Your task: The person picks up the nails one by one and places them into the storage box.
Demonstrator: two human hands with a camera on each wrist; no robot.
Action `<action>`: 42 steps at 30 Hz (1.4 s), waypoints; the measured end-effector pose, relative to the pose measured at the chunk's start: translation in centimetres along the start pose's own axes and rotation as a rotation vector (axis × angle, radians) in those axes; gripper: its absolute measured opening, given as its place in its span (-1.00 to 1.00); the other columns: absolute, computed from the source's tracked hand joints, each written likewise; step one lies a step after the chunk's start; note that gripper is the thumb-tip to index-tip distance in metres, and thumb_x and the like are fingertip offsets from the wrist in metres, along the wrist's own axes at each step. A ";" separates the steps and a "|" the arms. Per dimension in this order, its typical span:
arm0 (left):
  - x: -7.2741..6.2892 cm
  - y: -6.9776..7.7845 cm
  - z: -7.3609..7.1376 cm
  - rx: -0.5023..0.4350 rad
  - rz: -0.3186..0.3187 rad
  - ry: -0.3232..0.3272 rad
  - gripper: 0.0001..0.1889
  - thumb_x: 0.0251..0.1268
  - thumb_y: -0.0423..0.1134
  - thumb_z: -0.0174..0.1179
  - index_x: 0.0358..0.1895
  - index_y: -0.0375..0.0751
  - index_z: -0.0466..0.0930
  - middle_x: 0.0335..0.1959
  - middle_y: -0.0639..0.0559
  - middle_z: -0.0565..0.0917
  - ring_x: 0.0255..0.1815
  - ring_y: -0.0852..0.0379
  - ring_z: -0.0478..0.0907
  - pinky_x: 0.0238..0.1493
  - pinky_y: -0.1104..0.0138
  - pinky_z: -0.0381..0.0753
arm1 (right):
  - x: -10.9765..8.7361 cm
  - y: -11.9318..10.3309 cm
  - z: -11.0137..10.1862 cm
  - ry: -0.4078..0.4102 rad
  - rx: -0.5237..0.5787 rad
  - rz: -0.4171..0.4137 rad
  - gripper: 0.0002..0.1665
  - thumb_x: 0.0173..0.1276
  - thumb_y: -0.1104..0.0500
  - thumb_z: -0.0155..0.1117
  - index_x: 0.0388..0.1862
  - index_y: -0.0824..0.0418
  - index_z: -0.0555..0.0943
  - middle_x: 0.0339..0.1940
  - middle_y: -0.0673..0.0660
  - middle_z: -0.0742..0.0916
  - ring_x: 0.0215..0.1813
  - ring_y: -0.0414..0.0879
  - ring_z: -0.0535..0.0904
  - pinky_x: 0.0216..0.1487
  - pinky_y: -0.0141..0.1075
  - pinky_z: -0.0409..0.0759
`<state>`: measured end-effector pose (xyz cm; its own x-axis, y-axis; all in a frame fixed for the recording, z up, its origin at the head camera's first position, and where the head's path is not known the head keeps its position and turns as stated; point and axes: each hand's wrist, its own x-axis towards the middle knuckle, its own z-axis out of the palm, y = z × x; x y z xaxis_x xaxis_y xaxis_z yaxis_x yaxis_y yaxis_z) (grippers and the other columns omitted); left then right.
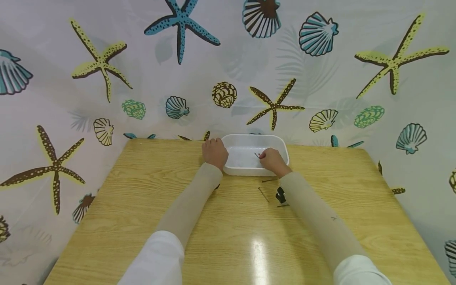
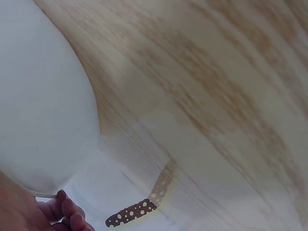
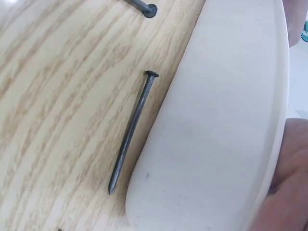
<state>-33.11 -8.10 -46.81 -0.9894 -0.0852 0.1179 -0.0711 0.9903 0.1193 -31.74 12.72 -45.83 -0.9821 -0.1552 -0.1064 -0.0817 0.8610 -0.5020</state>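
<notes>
A white plastic tub (image 1: 256, 171) stands at the back edge of the wooden table. My left hand (image 1: 215, 152) grips its left end; in the left wrist view, the fingers of that hand (image 2: 68, 211) curl at the tub's rim. Over the tub's right side reaches my right hand (image 1: 273, 160), its fingertips pinching nails (image 1: 257, 155) inside. How many nails it holds is partly hidden. Loose nails lie on the table in front: one nail (image 3: 130, 134) right beside the tub wall, another nail (image 1: 263, 194) nearer me, and a third (image 1: 283, 206) close to my right forearm.
A wooden table (image 1: 164, 190) carries everything. Behind and at both sides hangs a white cloth (image 1: 199, 83) printed with starfish and shells. A small black device (image 1: 280, 195) shows at the underside of my right forearm.
</notes>
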 end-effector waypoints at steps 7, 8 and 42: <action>0.4 -0.1 0.6 -0.018 -0.008 0.016 -0.70 0.39 -0.14 -0.13 -0.05 -0.22 0.51 -0.12 -0.10 0.56 -0.01 -0.08 0.42 0.10 0.10 0.30 | 0.4 0.1 0.0 -0.020 -0.008 0.009 -0.76 0.20 0.32 0.08 -0.24 0.38 0.65 -0.24 0.25 0.67 -0.22 0.06 0.52 -0.18 -0.17 0.49; 0.5 -0.1 0.7 -0.018 -0.009 0.020 -0.71 0.39 -0.14 -0.12 -0.06 -0.22 0.51 -0.13 -0.10 0.55 -0.02 -0.07 0.42 0.10 0.10 0.31 | 0.4 0.1 0.0 -0.022 -0.010 0.014 -0.76 0.20 0.32 0.08 -0.24 0.38 0.65 -0.24 0.25 0.67 -0.23 0.05 0.52 -0.19 -0.17 0.49; -0.2 0.2 -0.1 -0.056 -0.017 0.027 -0.75 0.37 -0.18 -0.10 -0.12 -0.22 0.53 -0.20 -0.09 0.56 -0.08 -0.06 0.42 0.03 0.11 0.32 | 2.6 1.5 0.9 -0.058 -0.035 0.025 -0.83 0.13 0.30 0.15 -0.37 0.33 0.67 -0.34 0.20 0.68 -0.30 0.02 0.54 -0.23 -0.18 0.50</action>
<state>-32.94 -7.93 -46.72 -0.9842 -0.1061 0.1418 -0.0803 0.9810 0.1767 -34.26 13.19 -47.68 -0.9725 -0.1608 -0.1686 -0.0646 0.8814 -0.4680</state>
